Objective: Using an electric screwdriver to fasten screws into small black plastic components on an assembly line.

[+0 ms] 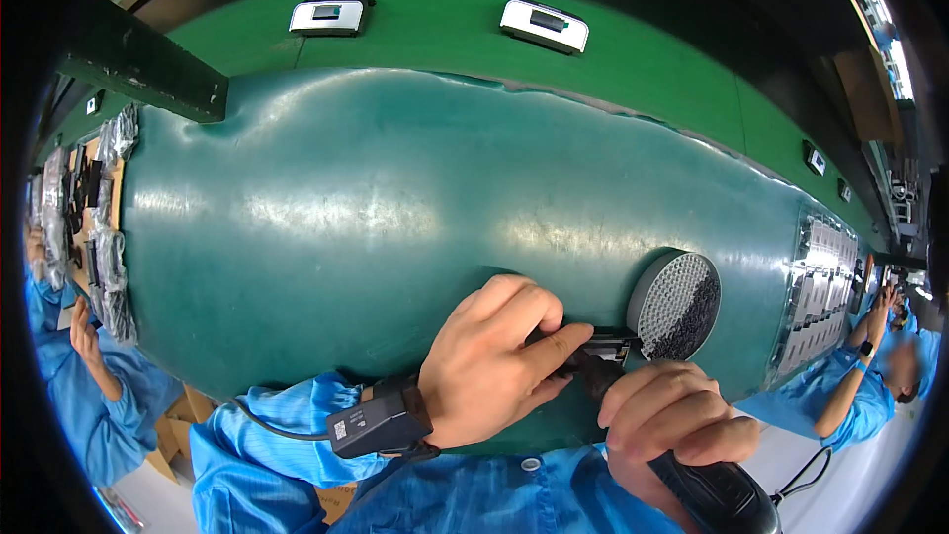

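Observation:
My left hand (499, 361) is closed, its thumb and index finger pinching a small dark part (609, 346) with a pale, shiny face. Most of that part is hidden by the fingers. Close on its right, my right hand (677, 413) wraps round a black tapered tool (597, 374), whose narrow end meets or nearly meets the part. The tool's exact kind cannot be made out. Just beyond both hands sits a round grey screw tray (647, 287), its face full of small holes, with many tiny black screws (694, 316) heaped along its right side.
Two white-and-black devices (544, 25) lie on the green belt (425, 20) behind the teal mat (376, 158). A dark post (148, 64) stands far left. Clear trays of parts (825, 287) lie at right, bagged parts (111, 267) at left. Co-workers in blue sit on both sides.

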{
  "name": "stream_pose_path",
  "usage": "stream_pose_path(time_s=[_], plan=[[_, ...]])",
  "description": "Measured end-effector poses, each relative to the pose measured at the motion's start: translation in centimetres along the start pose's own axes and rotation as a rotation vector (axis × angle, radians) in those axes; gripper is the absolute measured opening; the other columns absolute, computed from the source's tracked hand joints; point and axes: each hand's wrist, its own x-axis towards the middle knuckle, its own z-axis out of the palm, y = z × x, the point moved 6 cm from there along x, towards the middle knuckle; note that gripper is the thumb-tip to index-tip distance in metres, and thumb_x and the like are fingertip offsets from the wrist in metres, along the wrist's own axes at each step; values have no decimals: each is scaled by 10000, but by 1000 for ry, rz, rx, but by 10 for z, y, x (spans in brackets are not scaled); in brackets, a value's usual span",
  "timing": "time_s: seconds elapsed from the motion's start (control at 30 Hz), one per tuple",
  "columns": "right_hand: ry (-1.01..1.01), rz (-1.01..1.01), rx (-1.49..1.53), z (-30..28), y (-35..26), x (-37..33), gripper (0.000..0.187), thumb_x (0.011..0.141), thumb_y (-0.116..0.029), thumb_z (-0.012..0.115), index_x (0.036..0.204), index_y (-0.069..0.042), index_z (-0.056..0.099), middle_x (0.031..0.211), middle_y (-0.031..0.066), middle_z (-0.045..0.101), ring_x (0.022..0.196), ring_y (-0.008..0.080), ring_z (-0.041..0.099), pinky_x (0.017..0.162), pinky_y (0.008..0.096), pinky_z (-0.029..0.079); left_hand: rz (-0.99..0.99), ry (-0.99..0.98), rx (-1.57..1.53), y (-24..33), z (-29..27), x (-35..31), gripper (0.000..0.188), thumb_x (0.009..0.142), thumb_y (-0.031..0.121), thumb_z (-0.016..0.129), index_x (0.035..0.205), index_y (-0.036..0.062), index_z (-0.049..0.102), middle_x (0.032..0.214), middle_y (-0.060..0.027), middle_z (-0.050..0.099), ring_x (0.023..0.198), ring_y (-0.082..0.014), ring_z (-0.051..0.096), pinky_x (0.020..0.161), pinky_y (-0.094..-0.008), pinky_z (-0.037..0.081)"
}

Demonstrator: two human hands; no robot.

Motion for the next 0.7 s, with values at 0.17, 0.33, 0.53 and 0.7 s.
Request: stream_pose_path(time_s=[0.17, 0.33, 0.53, 0.7], plan=[[-15, 51, 73, 6, 6, 13, 254, 861, -18, 793, 990, 0, 575, 817, 161, 700, 639, 294, 691, 587, 433, 607, 39, -6, 28, 7, -1, 5, 572, 571, 105, 904, 1132, 60, 801, 1043, -40, 574, 1043, -285, 590, 870, -404, 536], [129, -3, 159, 10, 19, 12, 158, 958, -54, 728, 976, 24, 591, 789, 146, 683, 620, 268, 677, 545, 425, 575, 56, 12, 81, 6, -3, -1, 553, 606, 113, 912, 1143, 54, 791, 1041, -41, 569, 1031, -278, 595, 847, -402, 535], [278, -182, 88, -52, -38, 13, 751, 893, -750, 700, 1107, -44, 556, 734, 69, 590, 558, 190, 582, 456, 306, 489, 43, 24, 143, 10, -1, -4, 539, 608, 132, 951, 1123, 90, 797, 1038, -43, 592, 1028, -299, 607, 867, -417, 549], [295, -58, 71, -78, -21, -2, 784, 894, -789, 658, 1111, -42, 565, 807, 133, 666, 582, 263, 641, 491, 417, 543, 30, 44, 207, 14, 0, -4, 520, 592, 112, 948, 1082, 54, 781, 1027, -74, 590, 1008, -309, 606, 850, -426, 540]])
